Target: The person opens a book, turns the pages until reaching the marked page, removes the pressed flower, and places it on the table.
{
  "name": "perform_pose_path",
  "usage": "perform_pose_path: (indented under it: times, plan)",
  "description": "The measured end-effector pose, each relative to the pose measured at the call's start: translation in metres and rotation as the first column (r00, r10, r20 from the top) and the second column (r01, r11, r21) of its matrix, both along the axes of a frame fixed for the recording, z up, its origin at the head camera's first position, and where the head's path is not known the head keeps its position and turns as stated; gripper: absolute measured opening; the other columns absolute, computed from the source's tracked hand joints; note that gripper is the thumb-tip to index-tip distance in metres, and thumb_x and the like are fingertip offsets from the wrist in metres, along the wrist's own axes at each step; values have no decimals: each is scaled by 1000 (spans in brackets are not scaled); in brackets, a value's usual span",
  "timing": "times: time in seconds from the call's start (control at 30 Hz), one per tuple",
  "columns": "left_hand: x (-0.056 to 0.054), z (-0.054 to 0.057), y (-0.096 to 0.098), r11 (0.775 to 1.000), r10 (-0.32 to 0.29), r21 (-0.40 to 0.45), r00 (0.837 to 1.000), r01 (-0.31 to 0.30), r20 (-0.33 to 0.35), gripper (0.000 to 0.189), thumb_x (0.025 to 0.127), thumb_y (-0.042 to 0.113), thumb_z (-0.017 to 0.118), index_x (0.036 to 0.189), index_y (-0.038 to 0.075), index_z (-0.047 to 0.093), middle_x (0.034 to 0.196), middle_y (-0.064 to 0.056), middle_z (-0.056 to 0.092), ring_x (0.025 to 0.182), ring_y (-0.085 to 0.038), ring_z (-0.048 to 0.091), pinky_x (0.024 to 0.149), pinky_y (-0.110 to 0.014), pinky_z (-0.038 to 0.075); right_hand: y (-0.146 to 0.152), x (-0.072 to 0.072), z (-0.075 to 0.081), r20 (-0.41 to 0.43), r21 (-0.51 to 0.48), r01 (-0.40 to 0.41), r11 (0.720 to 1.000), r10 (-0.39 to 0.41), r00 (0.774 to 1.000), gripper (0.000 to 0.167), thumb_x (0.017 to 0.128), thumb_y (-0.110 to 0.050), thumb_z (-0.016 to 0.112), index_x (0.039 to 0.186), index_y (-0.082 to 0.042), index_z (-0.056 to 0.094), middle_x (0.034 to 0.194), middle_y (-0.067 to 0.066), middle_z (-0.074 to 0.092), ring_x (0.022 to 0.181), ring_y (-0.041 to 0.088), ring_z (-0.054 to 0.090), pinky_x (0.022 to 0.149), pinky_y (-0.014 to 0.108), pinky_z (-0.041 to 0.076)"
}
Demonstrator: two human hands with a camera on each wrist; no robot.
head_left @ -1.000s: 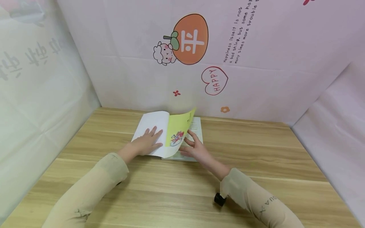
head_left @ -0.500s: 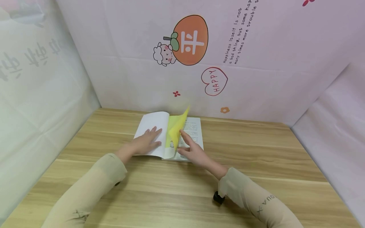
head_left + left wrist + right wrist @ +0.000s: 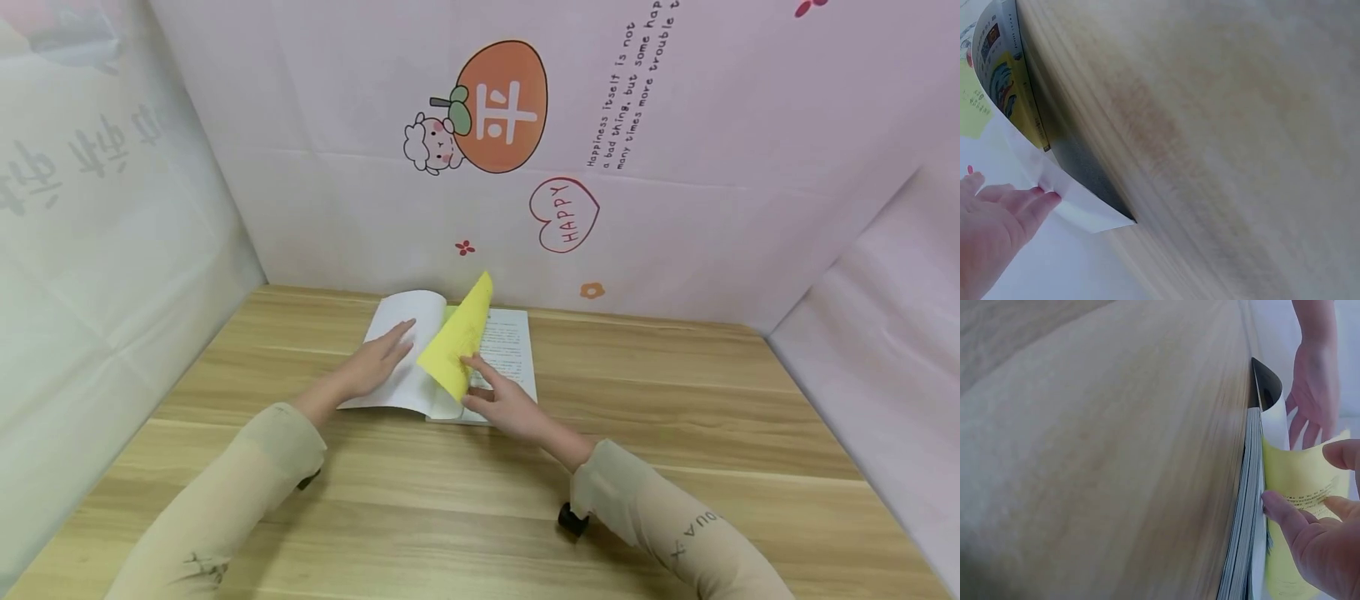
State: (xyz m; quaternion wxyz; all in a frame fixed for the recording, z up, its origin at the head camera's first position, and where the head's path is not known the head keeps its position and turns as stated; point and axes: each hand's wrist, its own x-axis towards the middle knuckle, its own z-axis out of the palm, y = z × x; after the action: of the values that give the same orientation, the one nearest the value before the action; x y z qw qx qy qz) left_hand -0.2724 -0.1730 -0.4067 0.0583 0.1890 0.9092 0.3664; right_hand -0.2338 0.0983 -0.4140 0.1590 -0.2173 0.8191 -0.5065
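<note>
An open book [image 3: 510, 343] lies at the back of the table, with printed text on its right page. A white sheet [image 3: 420, 317] is turned over to the left, its outer edge curving up. My left hand [image 3: 371, 367] lies along this sheet, fingers extended; in the left wrist view its fingertips touch the sheet. Between the hands a yellow leaf [image 3: 456, 342] stands raised and bent leftward. At the leaf's right side is my right hand [image 3: 510, 407], its fingers spread and touching the leaf. In the right wrist view, one fingertip [image 3: 1272, 501] meets the book's page edges.
The wooden table [image 3: 420, 517] extends in front of the book and to both sides. Right behind the book rises a printed cloth backdrop [image 3: 337, 208]. A black object [image 3: 573, 521] shows below the right sleeve cuff.
The yellow leaf has swung left and now shows its other side. My right hand has followed it slightly left. The left hand has shifted a little left, its fingers closer together.
</note>
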Motion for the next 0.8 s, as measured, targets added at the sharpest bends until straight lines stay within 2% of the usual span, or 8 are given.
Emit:
perform_pose_path:
  times: [0.13, 0.2, 0.33, 0.53, 0.7, 0.8]
  plan:
    - [0, 1, -1, 998, 37, 58, 999, -37, -13, 56, 115, 32, 27, 163, 5, 22, 166, -22, 22, 152, -42, 21, 122, -55, 16, -3, 0, 0, 0, -9, -27, 1000, 27, 1000, 64, 103, -9, 62, 160, -11, 34, 170, 15, 7, 137, 39, 49, 101, 36, 51]
    - [0, 2, -1, 997, 45, 60, 999, -43, -22, 57, 115, 34, 27, 163, 5, 22, 167, -22, 21, 152, -41, 21, 122, -55, 16, -5, 1, 0, -6, -5, -40, 999, 40, 999, 64, 103, -8, 62, 160, -11, 33, 170, 15, 5, 138, 40, 47, 103, 38, 49]
    - [2, 3, 0, 998, 37, 58, 999, -36, -22, 59, 114, 33, 33, 164, 5, 19, 168, -23, 12, 153, -41, 15, 122, -57, 15, -8, 3, 0, -38, 40, -54, 998, 56, 998, 65, 103, -10, 62, 161, -10, 32, 171, 13, 6, 141, 39, 44, 108, 41, 46]
    - [4, 3, 1, 999, 21, 48, 999, -19, -44, 67, 112, 36, 43, 165, 6, 15, 169, -23, 4, 154, -42, 11, 121, -61, 15, -13, 4, 0, -82, 101, -63, 993, 72, 994, 62, 103, -11, 63, 159, -7, 36, 170, 12, 7, 146, 32, 38, 107, 39, 47]
    - [3, 2, 1, 1000, 20, -11, 997, -21, -68, 71, 110, 36, 48, 165, 7, 14, 169, -22, 0, 153, -43, 12, 120, -62, 17, -17, 6, 3, -100, 128, -84, 988, 97, 990, 60, 103, -12, 62, 157, -5, 38, 170, 14, 9, 149, 28, 32, 105, 36, 48]
    - [2, 0, 2, 998, 3, -70, 996, -10, -92, 73, 109, 36, 50, 165, 7, 13, 169, -22, -2, 152, -44, 18, 119, -61, 20, -19, 7, 4, -105, 131, -96, 987, 110, 988, 59, 103, -12, 62, 157, -4, 39, 170, 14, 10, 150, 28, 30, 105, 36, 48]
